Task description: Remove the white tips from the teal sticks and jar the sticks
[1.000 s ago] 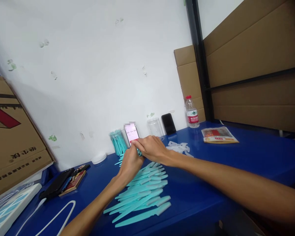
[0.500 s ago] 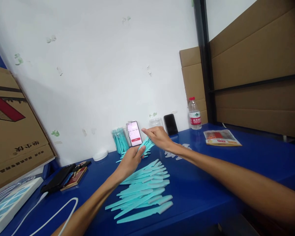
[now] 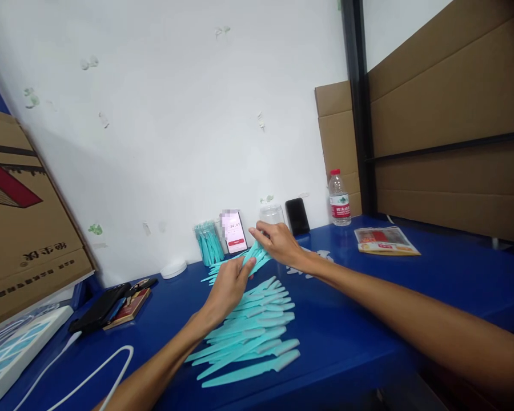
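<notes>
"Holding what, and where?"
"Bunch of teal tools (image 3: pixel 257 255), above the desk (image 3: pixel 411 297), towards its back edge; left hand (image 3: pixel 228 281) clamped on it, right hand (image 3: pixel 279 242) curled at its top, clamping unclear."
"Beyond?"
"Loose teal pile (image 3: pixel 257 338), near edge; filled jar (image 3: pixel 208 244), lit phone (image 3: pixel 236 233), back edge."

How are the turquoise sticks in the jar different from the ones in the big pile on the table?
The jar sticks stand on end, while the pile sticks lie down, overlapping in a long row. The jar sticks are bunched inside the clear jar; the pile sticks are on the blue table. The jar sticks are back by the wall; the pile sticks are nearer the person. Both are turquoise, long and thin.
</notes>
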Tool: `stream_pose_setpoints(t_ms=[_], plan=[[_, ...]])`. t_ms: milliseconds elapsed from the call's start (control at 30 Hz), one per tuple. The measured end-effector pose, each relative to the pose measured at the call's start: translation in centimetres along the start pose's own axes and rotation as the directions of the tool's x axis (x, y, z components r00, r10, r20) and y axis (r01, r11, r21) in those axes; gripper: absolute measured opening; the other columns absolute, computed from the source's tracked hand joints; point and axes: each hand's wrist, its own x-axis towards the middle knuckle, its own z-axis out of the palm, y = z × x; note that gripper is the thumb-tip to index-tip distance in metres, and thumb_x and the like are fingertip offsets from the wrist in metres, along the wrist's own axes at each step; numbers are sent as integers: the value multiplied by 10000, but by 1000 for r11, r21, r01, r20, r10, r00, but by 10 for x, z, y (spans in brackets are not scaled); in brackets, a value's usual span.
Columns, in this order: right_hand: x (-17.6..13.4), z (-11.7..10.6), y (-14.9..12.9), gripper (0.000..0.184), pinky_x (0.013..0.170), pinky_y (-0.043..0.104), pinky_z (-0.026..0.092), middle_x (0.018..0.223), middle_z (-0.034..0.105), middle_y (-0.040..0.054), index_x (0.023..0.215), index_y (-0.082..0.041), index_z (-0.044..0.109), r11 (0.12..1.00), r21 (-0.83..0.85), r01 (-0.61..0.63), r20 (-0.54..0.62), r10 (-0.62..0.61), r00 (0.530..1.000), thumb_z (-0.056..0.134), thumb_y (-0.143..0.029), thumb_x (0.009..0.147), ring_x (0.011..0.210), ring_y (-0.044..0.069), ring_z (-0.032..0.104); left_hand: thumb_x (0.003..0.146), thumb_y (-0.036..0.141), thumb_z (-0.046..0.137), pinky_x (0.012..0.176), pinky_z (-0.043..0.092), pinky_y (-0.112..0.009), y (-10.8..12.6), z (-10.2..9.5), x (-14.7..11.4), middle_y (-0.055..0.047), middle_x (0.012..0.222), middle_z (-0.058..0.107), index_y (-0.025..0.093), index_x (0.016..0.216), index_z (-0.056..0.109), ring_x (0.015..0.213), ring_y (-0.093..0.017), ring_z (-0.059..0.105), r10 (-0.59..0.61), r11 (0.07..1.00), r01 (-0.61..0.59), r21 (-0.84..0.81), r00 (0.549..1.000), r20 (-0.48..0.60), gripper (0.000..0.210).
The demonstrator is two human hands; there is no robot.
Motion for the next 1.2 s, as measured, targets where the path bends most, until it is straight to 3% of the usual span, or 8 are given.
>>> stream_pose_setpoints(t_ms=[67, 267, 367, 433, 467, 633, 867, 1200], plan=[[0, 1, 0, 319, 555, 242, 249, 584, 478, -35, 803, -190, 571, 999, 22, 39, -26, -38, 999, 420, -428, 952, 538, 106, 389, 911, 562, 351, 519, 264, -241, 1, 0, -1, 42, 512, 398, 176, 613, 444, 499, -103, 360, 9, 1000, -9, 10, 1000, -17, 496], [2, -2, -1, 546, 512, 256, 208, 498, 328, -37, 528, -168, 439, 995, 81, 63, 23, -65, 998, 340, -461, 977, 486, 89, 288, 937, 503, 346, 536, 247, -240, 4, 1, -4, 49, 530, 398, 172, 634, 455, 508, -96, 335, 56, 998, -53, 41, 997, -59, 461], [2, -7, -4, 444, 532, 240, 250, 536, 400, -43, 739, -166, 608, 991, 115, 71, 4, -72, 997, 369, -458, 972, 501, 91, 338, 948, 482, 331, 544, 246, -242, 7, -1, -5, 47, 532, 410, 177, 653, 457, 510, -102, 357, 73, 995, -69, 65, 995, -64, 443], [1, -10, -6, 371, 558, 233, 281, 586, 467, -41, 937, -184, 643, 989, 114, 92, 18, -95, 995, 386, -449, 969, 524, 93, 376, 949, 473, 333, 550, 247, -245, 8, -2, -5, 44, 526, 417, 180, 649, 451, 513, -109, 380, 89, 993, -84, 79, 994, -65, 435], [1, -11, -6, 374, 558, 234, 282, 593, 474, -38, 933, -185, 647, 990, 101, 102, 33, -106, 994, 383, -448, 970, 528, 93, 373, 948, 469, 338, 551, 247, -246, 8, -3, -5, 43, 525, 421, 181, 646, 449, 513, -111, 387, 93, 993, -87, 84, 994, -62, 431], [1, -10, -4, 548, 504, 262, 218, 497, 312, -32, 516, -173, 441, 992, 20, 121, 55, -122, 991, 334, -446, 979, 490, 92, 257, 954, 442, 334, 556, 249, -246, 8, -3, -6, 33, 546, 475, 182, 667, 477, 511, -117, 406, 104, 987, -98, 130, 994, -38, 413], [12, -17, -6, 511, 524, 274, 214, 519, 285, -37, 521, -181, 365, 980, 6, 197, -32, -196, 980, 331, -404, 979, 508, 89, 255, 970, 443, 292, 577, 261, -264, 17, -10, -1, 7, 582, 545, 190, 658, 458, 533, -135, 441, 161, 965, -144, 220, 985, -63, 435], [25, -25, -7, 515, 525, 273, 212, 512, 293, -35, 522, -187, 297, 979, 3, 202, -38, -202, 979, 329, -431, 975, 505, 88, 260, 970, 438, 255, 599, 295, -274, 23, -20, 10, -18, 607, 591, 191, 670, 483, 542, -154, 504, 189, 944, -166, 286, 981, -53, 450]])
